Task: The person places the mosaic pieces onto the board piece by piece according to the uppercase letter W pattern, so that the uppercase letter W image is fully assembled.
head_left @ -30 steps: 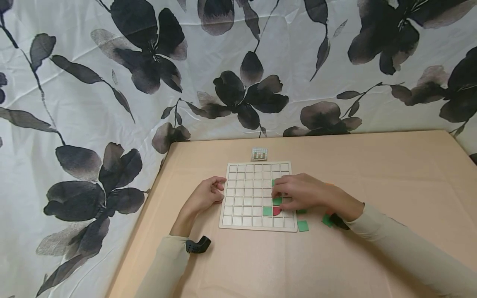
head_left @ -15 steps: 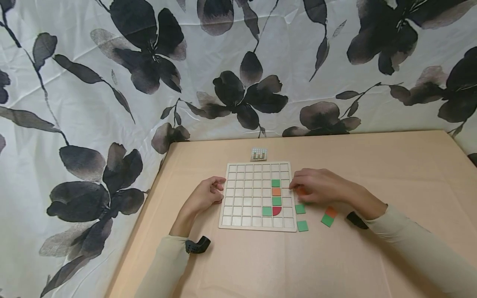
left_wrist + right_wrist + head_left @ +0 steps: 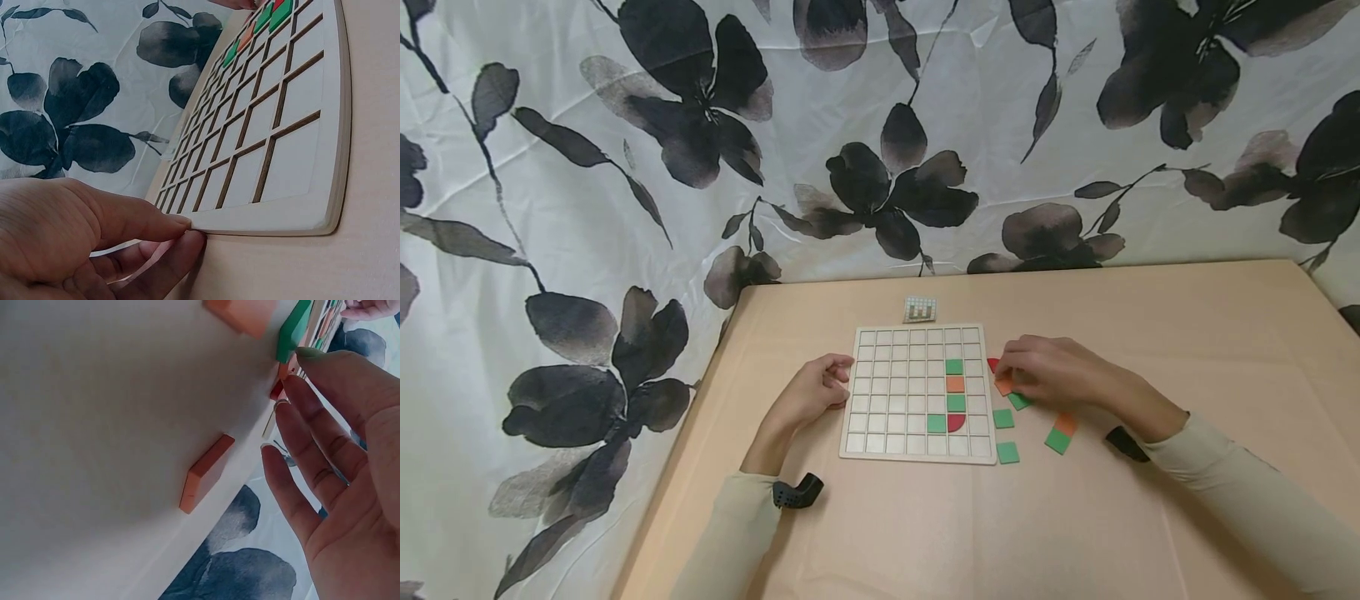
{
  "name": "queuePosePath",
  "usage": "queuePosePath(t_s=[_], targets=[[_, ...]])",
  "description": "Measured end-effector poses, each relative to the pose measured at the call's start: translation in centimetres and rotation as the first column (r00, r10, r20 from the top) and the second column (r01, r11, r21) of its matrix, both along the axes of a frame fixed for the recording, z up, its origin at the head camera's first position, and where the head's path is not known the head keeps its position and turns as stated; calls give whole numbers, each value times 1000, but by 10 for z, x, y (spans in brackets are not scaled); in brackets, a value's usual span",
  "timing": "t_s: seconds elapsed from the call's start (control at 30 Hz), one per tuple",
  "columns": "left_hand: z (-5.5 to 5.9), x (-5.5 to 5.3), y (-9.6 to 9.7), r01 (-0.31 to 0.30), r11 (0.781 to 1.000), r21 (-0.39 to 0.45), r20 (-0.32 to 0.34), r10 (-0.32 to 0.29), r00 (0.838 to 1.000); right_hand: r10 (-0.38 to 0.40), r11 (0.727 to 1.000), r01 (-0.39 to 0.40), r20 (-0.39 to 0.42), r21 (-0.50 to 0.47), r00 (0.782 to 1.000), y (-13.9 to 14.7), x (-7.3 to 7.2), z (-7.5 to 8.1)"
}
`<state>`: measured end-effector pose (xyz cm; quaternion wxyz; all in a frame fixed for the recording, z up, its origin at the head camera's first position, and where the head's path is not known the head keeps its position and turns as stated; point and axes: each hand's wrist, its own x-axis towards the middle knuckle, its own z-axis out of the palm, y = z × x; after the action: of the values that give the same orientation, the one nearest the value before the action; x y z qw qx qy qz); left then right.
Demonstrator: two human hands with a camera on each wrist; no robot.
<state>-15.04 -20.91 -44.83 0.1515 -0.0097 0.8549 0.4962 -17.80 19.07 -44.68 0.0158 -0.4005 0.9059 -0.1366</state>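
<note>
My left hand (image 3: pixel 814 392) holds the left edge of a white grid board (image 3: pixel 880 454), thumb on the rim and fingertip against its side in the left wrist view. On the board are green tiles (image 3: pixel 954 367), an orange tile (image 3: pixel 955 384) and a red rounded tile (image 3: pixel 956 422). Just right of the board, my right hand (image 3: pixel 1052 367) is over loose tiles, its fingertips right at an orange tile (image 3: pixel 1003 387). A green tile (image 3: pixel 292 331) lies by the thumb in the right wrist view. A red tile (image 3: pixel 992 364) partly shows beyond the fingers.
A small patterned card (image 3: pixel 920 309) lies behind the board. Loose green tiles (image 3: pixel 1003 419) lie along its right side, and a green tile (image 3: pixel 1057 441) with an orange one lies farther right. Another orange tile (image 3: pixel 206 475) shows in the right wrist view. A floral cloth (image 3: pixel 880 125) hangs behind the table.
My right hand has moved right, off the board to the loose tiles, uncovering the orange tile on the grid. The left hand stays at the board's edge.
</note>
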Motion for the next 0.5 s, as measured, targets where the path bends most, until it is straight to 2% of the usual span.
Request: queuePosePath(t_s=[0.5], targets=[[0,-1,1,-3,1000,-11,9,3,1000,18,998,-20,45,54,999,-3,-6,7]])
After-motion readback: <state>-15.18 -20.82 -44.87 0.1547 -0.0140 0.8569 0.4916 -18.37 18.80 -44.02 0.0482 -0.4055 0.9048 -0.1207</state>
